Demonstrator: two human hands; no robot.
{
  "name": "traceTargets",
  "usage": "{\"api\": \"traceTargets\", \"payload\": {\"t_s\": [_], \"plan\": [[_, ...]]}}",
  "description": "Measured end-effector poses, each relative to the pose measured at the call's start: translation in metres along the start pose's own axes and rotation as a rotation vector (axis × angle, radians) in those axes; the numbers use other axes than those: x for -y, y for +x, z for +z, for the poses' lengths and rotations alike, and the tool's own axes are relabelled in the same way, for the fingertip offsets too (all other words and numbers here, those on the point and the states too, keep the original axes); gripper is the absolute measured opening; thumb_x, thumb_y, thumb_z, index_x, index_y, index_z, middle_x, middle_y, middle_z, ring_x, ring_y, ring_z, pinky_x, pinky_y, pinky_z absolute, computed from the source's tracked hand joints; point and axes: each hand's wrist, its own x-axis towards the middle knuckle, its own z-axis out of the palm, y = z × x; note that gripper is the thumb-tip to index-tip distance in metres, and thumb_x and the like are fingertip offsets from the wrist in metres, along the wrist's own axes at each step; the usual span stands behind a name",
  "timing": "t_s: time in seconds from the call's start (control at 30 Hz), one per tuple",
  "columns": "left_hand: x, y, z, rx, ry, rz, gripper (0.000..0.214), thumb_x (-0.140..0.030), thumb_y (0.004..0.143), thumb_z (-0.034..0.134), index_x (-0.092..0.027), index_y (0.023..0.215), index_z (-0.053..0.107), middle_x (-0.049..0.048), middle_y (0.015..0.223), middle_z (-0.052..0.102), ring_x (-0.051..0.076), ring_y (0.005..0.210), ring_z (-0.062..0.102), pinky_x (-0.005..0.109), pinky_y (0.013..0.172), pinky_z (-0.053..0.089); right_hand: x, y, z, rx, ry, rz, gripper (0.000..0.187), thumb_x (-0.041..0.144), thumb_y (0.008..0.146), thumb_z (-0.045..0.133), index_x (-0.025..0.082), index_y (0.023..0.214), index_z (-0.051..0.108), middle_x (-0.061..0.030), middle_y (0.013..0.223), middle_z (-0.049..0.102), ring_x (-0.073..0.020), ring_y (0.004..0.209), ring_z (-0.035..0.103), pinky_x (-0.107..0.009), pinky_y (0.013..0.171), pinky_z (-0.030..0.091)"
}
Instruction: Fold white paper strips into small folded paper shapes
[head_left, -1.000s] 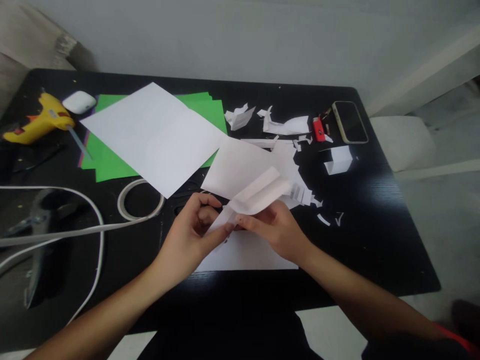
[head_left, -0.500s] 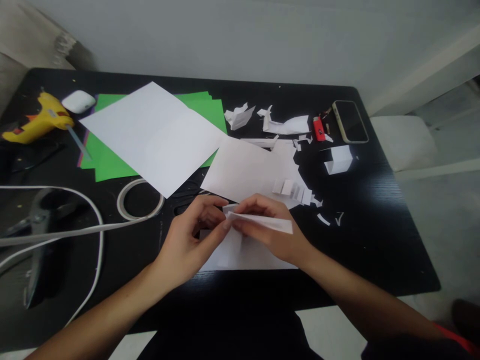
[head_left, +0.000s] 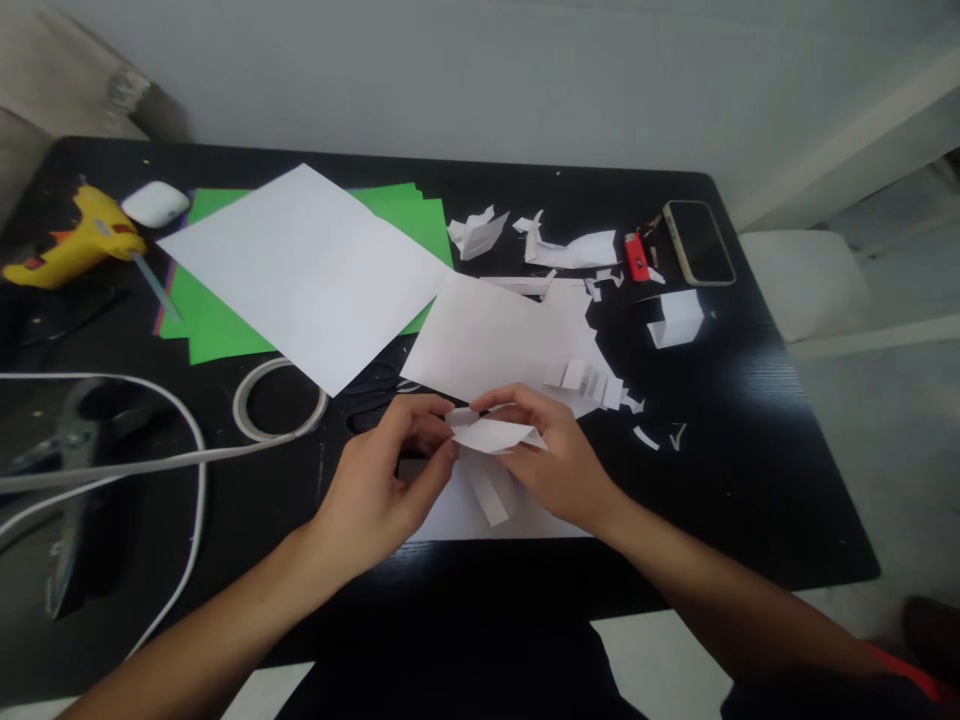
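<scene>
Between my hands is a small folded piece of white paper (head_left: 491, 434), held above the near edge of the table. My left hand (head_left: 386, 470) pinches its left end between thumb and fingers. My right hand (head_left: 559, 460) grips the right side, index finger along the top and thumb underneath. Below them lies a white sheet (head_left: 450, 510) with a narrow paper strip (head_left: 489, 495) over it; whether the strip joins the folded piece I cannot tell. Just beyond my hands rests another white sheet (head_left: 480, 330), with small pleated paper pieces (head_left: 585, 380) on its right part.
At left are a yellow glue gun (head_left: 82, 240), a white case (head_left: 155, 204), pliers (head_left: 75, 480) and a white cable (head_left: 202, 455). Green paper (head_left: 225, 330) lies under a white sheet (head_left: 307, 270). Paper scraps (head_left: 574, 250), a red lighter (head_left: 637, 257) and a phone (head_left: 700, 243) are at right.
The folded paper has turned in my fingers, so a flat face now shows where a long thin edge stood out to the right. The narrow strip below has come into view.
</scene>
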Motion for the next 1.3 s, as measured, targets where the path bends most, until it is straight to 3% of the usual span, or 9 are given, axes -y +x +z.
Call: {"api": "traceTargets", "payload": {"t_s": [0.2,0.3,0.37,0.47,0.67,1.03,1.3], "plan": [[0.002,-0.002,-0.010,-0.162,0.224,0.387,0.055,-0.005,0.080,0.074,-0.027,0.128,0.060,0.0083,0.122,0.066,0.026,0.109,0.068,0.039,0.090,0.059,-0.006,0.001,0.000,0.008,-0.040,-0.002,0.017,0.016,0.080,0.073,0.021,0.095,0.070,-0.0018,0.082,0.076,-0.0168,0.074,0.071,-0.030,0.070,0.056],[0.003,-0.006,-0.016,-0.089,0.338,0.590,0.058,-0.002,0.076,0.072,-0.029,0.127,0.066,0.0095,0.131,0.061,0.027,0.112,0.067,0.040,0.089,0.060,-0.007,0.002,0.001,0.006,-0.067,-0.024,0.006,0.019,0.081,0.072,0.019,0.087,0.071,-0.0019,0.080,0.074,-0.0160,0.072,0.069,-0.030,0.067,0.054],[0.004,-0.009,-0.017,-0.006,0.383,0.651,0.061,-0.004,0.076,0.071,-0.030,0.130,0.065,0.0104,0.137,0.057,0.029,0.116,0.065,0.042,0.090,0.060,-0.006,0.002,0.001,-0.001,-0.075,-0.026,0.004,0.022,0.083,0.072,0.019,0.086,0.072,-0.0021,0.079,0.074,-0.0168,0.072,0.069,-0.031,0.068,0.055],[0.003,-0.010,-0.016,0.005,0.473,0.613,0.064,-0.007,0.080,0.071,-0.032,0.138,0.061,0.0114,0.138,0.056,0.031,0.118,0.064,0.044,0.093,0.060,-0.005,0.001,0.001,-0.008,-0.092,-0.036,0.005,0.022,0.083,0.072,0.020,0.088,0.074,-0.0030,0.082,0.076,-0.0181,0.075,0.071,-0.033,0.071,0.057],[0.000,-0.001,-0.012,-0.177,0.631,0.523,0.046,-0.008,0.087,0.071,-0.019,0.131,0.062,0.0159,0.129,0.060,0.027,0.109,0.067,0.038,0.090,0.059,-0.006,0.000,0.000,-0.045,-0.163,-0.085,0.009,0.022,0.086,0.070,0.020,0.092,0.076,-0.0007,0.074,0.074,-0.0158,0.067,0.069,-0.029,0.065,0.056],[-0.002,0.003,-0.012,-0.153,0.644,0.465,0.012,-0.010,0.092,0.069,-0.014,0.103,0.065,0.0135,0.121,0.063,0.022,0.103,0.068,0.031,0.083,0.059,-0.006,0.001,-0.001,-0.073,-0.195,-0.100,0.013,0.021,0.084,0.071,0.020,0.094,0.078,-0.0023,0.081,0.078,-0.0184,0.072,0.074,-0.031,0.066,0.059],[0.002,0.004,-0.012,-0.116,0.613,0.483,0.018,-0.007,0.092,0.066,-0.014,0.109,0.066,0.0135,0.120,0.064,0.022,0.099,0.070,0.033,0.078,0.060,-0.007,0.001,-0.001,-0.078,-0.178,-0.112,0.013,0.022,0.084,0.072,0.020,0.096,0.078,-0.0034,0.083,0.079,-0.0199,0.074,0.075,-0.032,0.067,0.060]]}}
